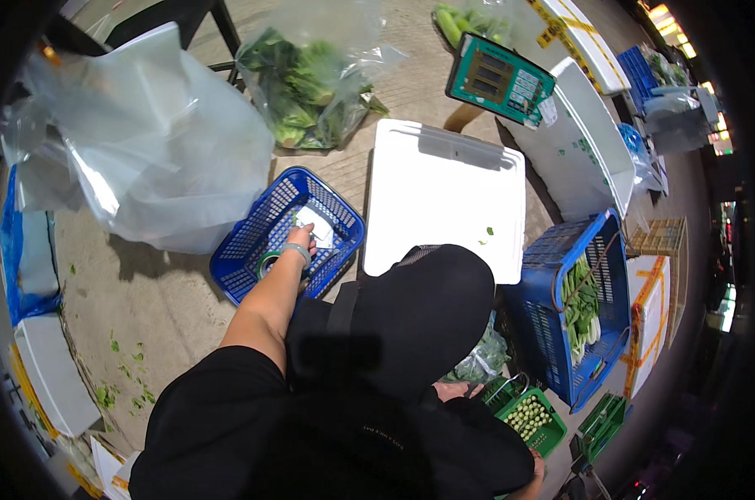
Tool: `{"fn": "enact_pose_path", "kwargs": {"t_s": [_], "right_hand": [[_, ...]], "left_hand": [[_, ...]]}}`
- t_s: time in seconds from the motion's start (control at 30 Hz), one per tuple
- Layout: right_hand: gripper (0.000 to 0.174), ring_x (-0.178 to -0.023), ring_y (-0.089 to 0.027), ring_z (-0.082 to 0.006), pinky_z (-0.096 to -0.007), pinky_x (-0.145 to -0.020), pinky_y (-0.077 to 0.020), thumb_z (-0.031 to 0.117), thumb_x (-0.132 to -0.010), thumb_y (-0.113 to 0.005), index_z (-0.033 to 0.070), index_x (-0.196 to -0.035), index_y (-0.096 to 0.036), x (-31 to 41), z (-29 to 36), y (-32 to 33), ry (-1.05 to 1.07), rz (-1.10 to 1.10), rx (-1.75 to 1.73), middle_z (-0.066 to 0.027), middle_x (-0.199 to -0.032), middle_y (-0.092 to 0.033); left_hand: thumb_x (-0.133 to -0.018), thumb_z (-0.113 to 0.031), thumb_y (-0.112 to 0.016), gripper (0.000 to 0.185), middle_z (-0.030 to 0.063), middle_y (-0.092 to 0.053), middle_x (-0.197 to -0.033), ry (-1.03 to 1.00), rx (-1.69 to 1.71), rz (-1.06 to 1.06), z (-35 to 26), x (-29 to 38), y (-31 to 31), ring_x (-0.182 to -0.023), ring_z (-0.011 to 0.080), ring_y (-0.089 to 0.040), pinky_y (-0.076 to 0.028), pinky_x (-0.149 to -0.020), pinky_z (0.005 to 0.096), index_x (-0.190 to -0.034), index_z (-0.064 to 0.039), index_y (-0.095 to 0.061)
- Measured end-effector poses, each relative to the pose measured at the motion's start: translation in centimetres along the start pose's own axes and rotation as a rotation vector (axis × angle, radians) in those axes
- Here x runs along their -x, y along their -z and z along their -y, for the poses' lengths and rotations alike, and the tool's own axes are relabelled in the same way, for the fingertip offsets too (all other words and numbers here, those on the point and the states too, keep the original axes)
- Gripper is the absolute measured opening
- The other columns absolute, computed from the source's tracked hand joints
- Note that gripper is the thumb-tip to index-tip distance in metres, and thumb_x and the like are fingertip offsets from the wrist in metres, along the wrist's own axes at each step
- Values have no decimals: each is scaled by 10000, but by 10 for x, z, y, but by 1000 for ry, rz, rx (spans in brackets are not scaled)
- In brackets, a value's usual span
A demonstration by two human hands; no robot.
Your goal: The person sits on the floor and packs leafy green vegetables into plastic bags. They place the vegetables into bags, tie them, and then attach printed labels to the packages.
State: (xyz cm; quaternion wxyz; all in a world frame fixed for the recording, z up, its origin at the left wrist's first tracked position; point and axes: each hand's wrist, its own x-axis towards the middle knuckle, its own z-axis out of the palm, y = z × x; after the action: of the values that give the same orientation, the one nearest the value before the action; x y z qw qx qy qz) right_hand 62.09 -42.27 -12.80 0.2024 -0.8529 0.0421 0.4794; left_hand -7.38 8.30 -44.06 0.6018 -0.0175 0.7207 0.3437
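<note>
My left hand (pixel 302 239) reaches down into a blue plastic basket (pixel 243 250) on the floor. Its thumb and fingers are closed on a piece of white paper (pixel 315 223), and a pale bangle circles the wrist. Under the forearm, inside the basket, a round roll with a green rim (pixel 267 265), perhaps tape, is partly hidden. To the right, bare skin of my right arm (pixel 534 472) shows past the black sleeve. A patch of skin (pixel 457 390) by my knee may be a hand or a foot. What my right hand does cannot be made out.
A white foam lid (pixel 446 194) with leaf scraps lies ahead, beside a teal-faced scale display (pixel 501 80). Bagged leafy greens (pixel 309 94) and a large clear plastic bag (pixel 165 144) stand left. Right are a blue crate (pixel 540 331) with greens and a green basket (pixel 551 437) of small round vegetables.
</note>
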Motion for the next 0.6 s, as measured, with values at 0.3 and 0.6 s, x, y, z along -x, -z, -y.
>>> {"fn": "enact_pose_path", "kwargs": {"t_s": [0.3, 0.6], "right_hand": [[249, -920, -652, -253, -369, -833, -523, 126, -904, -605, -6, -1111, -651, 8, -42, 11, -55, 26, -36, -124, -1032, -684], [243, -948, -651, -257, -368, -867, -523, 136, -944, -570, -5, -1124, -652, -12, -39, 24, -26, 92, -28, -126, -1067, -682]], "left_hand": [[-925, -198, -526, 278, 135, -696, -983, -10, 166, -268, 26, -34, -1, -864, 265, -704, -531, -612, 391, -1090, 0, -629], [-946, -317, -610, 218, 58, -581, -786, 209, 176, -128, 38, -33, -2, -675, 251, -575, -463, -562, 397, -1027, -114, -604]]}}
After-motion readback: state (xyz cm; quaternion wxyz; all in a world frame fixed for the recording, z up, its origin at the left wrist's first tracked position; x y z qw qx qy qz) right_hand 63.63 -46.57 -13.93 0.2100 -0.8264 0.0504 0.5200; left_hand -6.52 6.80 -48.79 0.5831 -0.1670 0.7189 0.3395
